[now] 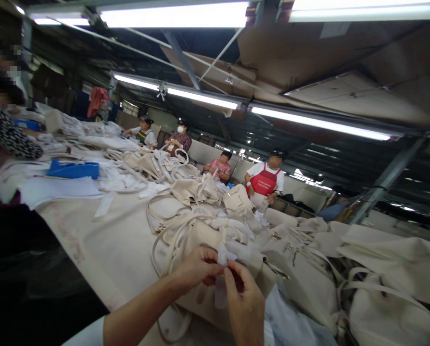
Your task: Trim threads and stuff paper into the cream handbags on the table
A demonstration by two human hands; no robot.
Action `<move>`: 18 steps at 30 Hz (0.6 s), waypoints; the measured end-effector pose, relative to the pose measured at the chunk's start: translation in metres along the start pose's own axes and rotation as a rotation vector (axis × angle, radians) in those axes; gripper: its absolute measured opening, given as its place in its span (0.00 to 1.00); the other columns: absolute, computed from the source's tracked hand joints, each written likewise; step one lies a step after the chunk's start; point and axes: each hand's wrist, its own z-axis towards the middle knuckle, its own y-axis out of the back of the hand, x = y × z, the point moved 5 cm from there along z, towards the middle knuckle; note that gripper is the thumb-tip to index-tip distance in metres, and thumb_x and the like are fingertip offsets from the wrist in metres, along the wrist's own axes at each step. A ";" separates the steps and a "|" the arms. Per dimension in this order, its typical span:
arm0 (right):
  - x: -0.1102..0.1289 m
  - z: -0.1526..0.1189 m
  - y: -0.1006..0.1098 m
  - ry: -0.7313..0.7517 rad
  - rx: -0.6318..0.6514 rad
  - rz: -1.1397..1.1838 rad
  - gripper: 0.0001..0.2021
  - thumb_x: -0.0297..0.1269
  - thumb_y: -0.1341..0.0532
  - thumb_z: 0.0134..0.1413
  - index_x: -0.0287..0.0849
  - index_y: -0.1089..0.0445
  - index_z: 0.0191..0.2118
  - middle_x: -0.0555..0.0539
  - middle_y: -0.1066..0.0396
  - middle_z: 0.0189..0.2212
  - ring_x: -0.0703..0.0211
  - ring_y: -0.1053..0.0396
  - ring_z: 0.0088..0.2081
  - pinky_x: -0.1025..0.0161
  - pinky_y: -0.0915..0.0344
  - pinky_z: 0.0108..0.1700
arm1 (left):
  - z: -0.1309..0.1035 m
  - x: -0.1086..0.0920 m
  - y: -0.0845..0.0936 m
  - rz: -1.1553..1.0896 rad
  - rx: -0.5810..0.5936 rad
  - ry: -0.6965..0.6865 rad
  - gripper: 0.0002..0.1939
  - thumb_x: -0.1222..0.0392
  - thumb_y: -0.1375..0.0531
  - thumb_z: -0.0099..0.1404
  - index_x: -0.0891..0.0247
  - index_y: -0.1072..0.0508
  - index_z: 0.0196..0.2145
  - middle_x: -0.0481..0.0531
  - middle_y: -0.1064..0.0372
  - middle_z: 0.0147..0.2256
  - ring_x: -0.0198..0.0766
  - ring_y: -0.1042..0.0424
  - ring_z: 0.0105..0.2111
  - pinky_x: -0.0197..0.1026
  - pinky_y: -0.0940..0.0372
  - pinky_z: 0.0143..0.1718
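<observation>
Low in the middle of the head view, my left hand (198, 270) and my right hand (246, 298) meet at a piece of white tissue paper (223, 254). Fingers and thumb of each hand pinch the paper, and part of it hangs below them. Right behind the hands lies a cream handbag (202, 235) with long straps; the paper sits against its front, around a strap as far as I can see. Metal hardware (277, 269) shows at the bag's right side. My hands cover the bag's middle.
More cream bags (391, 307) crowd the right side, with heaped bags and straps (196, 190) beyond. A blue tape dispenser (73, 169) and white paper sheets (58, 188) lie left on the table (103, 235). Several co-workers, one in a red apron (264, 180), are around the table.
</observation>
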 end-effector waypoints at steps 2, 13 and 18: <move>0.001 0.003 0.000 -0.027 0.036 0.037 0.20 0.51 0.42 0.54 0.42 0.24 0.42 0.42 0.21 0.40 0.48 0.25 0.41 0.57 0.30 0.43 | 0.001 -0.002 -0.003 -0.006 0.026 -0.026 0.18 0.52 0.31 0.43 0.68 0.21 0.29 0.49 0.31 0.24 0.31 0.36 0.23 0.34 0.43 0.26; 0.007 0.006 0.013 0.015 0.075 0.078 0.25 0.42 0.42 0.54 0.37 0.38 0.57 0.44 0.22 0.35 0.51 0.24 0.38 0.58 0.30 0.41 | 0.005 -0.007 -0.013 -0.015 0.130 -0.034 0.13 0.56 0.34 0.44 0.68 0.23 0.27 0.46 0.35 0.22 0.28 0.41 0.21 0.34 0.47 0.25; 0.005 0.003 0.014 -0.046 0.041 0.068 0.30 0.41 0.41 0.52 0.38 0.43 0.61 0.46 0.22 0.35 0.51 0.24 0.37 0.57 0.30 0.41 | 0.008 -0.002 -0.018 -0.079 0.116 -0.009 0.15 0.55 0.32 0.43 0.67 0.22 0.29 0.48 0.31 0.25 0.31 0.36 0.24 0.35 0.42 0.27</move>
